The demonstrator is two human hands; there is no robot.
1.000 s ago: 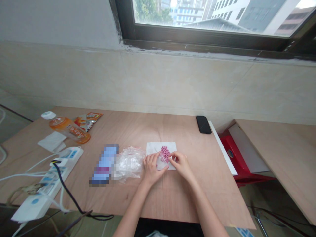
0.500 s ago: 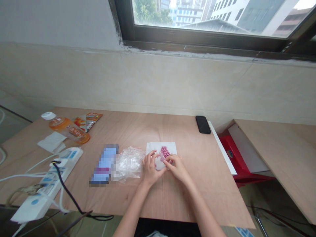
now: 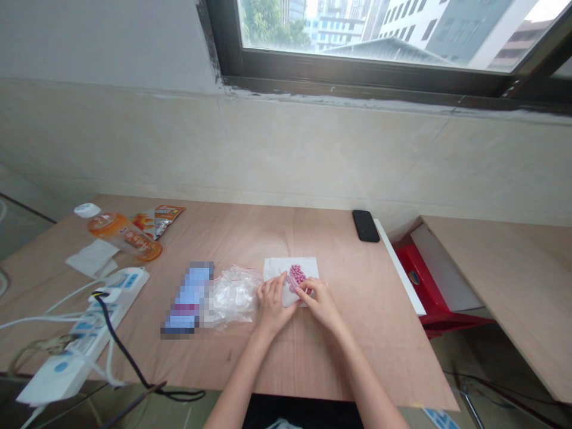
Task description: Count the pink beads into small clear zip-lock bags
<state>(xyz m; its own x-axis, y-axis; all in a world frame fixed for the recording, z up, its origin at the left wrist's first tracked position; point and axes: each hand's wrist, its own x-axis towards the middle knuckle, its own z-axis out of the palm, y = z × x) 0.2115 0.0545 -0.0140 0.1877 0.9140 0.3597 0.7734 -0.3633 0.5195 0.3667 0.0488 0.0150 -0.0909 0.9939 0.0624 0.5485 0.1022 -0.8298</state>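
A pile of small pink beads (image 3: 297, 273) lies on a white sheet of paper (image 3: 273, 266) in the middle of the table. Just below it is a small clear plastic bag (image 3: 289, 294) with a pinkish tint, partly covered by fingers. My left hand (image 3: 271, 302) rests at the bag's left side, its index finger along the top and its thumb along the bottom edge, steadying it. From the right, my right hand (image 3: 320, 302) pinches thumb and forefinger together at the bag's edge beside the beads. Whether a bead sits in that pinch is too small to see.
Left of the hands lies a heap of clear plastic bags (image 3: 235, 295), then a blurred phone (image 3: 188, 298). Farther left are a power strip (image 3: 84, 333) with cables, an orange bottle (image 3: 125, 233) and a snack packet (image 3: 164, 219). A black phone (image 3: 365, 226) lies back right.
My left fingers have come down and closer together beside the bag. My right hand keeps nearly the same place. The view has shifted slightly.
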